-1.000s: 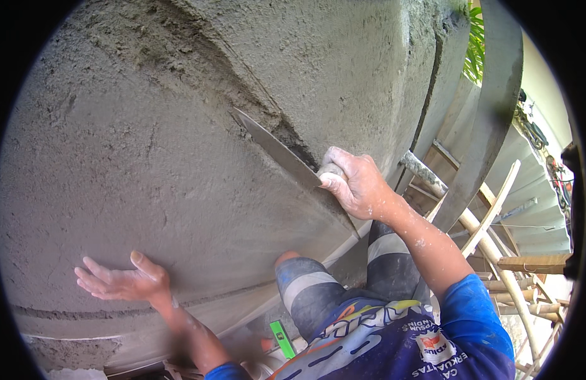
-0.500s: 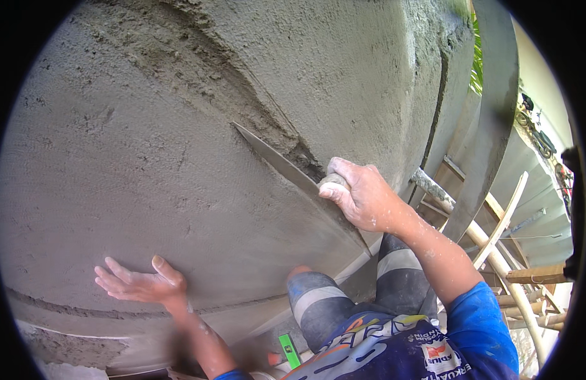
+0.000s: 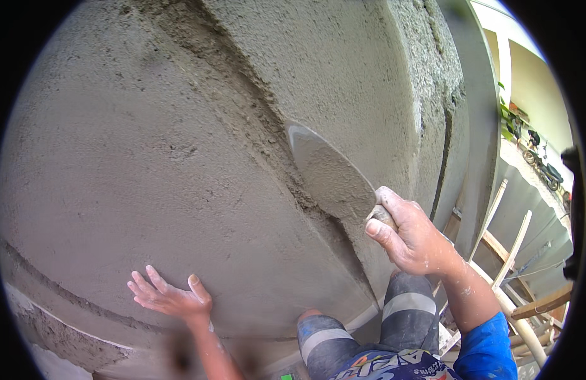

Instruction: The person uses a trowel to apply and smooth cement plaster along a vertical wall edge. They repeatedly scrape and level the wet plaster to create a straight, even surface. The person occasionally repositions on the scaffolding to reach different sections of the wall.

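My right hand (image 3: 413, 240) grips the handle of a trowel (image 3: 324, 171), whose blade shows a broad face coated in grey mortar, its tip pointing up-left. The blade lies over a rough, recessed groove (image 3: 223, 76) that runs diagonally through the grey rendered wall (image 3: 115, 164); whether it touches the wall I cannot tell. My left hand (image 3: 172, 294) is open at lower left, fingers spread and thumb raised, against or close to the smoother render. Nothing is in it.
My legs (image 3: 403, 304) are at bottom centre. Bamboo poles and timber pieces (image 3: 508, 247) form a framework at right, beside corrugated sheeting (image 3: 533, 196). A grey upright (image 3: 479, 126) stands past the wall's corner. Motorbikes (image 3: 546, 171) are farther right. A green tool (image 3: 286, 376) peeks in at the bottom edge.
The trowel has turned from nearly edge-on to showing its face and has shifted right with my right hand. The view has moved; my left hand appears farther right, still open.
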`<state>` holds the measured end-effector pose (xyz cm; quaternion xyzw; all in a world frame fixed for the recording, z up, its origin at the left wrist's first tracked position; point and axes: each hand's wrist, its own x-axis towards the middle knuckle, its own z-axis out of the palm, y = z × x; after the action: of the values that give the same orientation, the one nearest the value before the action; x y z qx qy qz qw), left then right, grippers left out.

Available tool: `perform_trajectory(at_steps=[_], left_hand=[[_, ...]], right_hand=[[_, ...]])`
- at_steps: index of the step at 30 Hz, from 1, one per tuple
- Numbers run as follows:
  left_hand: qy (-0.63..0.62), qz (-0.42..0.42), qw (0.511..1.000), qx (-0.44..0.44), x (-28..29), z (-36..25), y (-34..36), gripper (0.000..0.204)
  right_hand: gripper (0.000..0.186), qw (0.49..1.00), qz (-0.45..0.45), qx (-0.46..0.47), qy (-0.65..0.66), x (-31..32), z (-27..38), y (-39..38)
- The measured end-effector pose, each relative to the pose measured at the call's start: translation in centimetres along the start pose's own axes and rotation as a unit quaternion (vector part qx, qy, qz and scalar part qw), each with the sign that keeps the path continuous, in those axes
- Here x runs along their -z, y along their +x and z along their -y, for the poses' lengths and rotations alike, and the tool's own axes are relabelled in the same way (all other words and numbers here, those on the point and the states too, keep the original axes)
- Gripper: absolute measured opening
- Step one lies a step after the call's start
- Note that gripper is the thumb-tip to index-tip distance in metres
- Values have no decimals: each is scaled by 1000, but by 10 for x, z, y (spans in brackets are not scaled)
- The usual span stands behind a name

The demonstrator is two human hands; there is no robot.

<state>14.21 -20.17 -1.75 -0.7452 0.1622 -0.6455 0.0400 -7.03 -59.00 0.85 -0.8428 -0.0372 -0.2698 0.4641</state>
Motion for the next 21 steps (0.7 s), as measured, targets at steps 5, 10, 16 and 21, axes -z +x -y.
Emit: perform_trajectory(at_steps=[5, 10, 16, 21], left_hand=[[7, 8, 1000, 1, 1, 1, -1, 80], [-7, 13, 1000, 0, 2, 2, -1, 80], [-17, 6, 1000, 8, 5, -3, 1, 79], [-35, 1, 999, 14, 5, -4, 3, 77]], right_hand=[[16, 994, -63, 59, -61, 11, 17, 22], [18, 987, -36, 119, -103, 31, 42, 41], [25, 984, 22, 37, -171, 38, 68, 55], [34, 985, 27, -11, -168, 30, 63, 61]])
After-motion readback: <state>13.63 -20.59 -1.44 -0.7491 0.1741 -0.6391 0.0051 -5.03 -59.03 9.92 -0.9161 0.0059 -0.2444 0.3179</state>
